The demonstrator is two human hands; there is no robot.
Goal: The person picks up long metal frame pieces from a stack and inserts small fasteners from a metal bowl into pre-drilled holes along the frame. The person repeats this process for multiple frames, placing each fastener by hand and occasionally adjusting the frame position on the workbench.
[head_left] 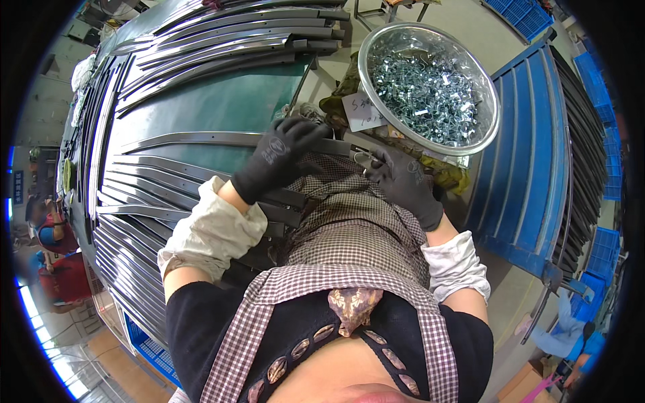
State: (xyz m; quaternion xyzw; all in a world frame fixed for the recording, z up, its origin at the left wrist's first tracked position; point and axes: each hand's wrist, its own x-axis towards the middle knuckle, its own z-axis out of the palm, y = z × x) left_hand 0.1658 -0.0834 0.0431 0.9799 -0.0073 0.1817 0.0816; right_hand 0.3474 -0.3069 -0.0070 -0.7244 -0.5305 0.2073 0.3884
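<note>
My left hand, in a black glove, is closed over a long dark trim strip near its right end. That end sticks out past my fingers, over the table edge and in front of my checked apron. With my right hand, also black-gloved, I pinch a small shiny metal clip close to the tip of the strip. Whether the clip touches the strip I cannot tell. Beyond my right hand stands a large round metal basin heaped with similar small metal clips.
More dark strips lie on the green table, in rows at its far side and near my left arm. A handwritten card leans by the basin. At right stands a blue metal cart carrying dark strips. Other people are far left.
</note>
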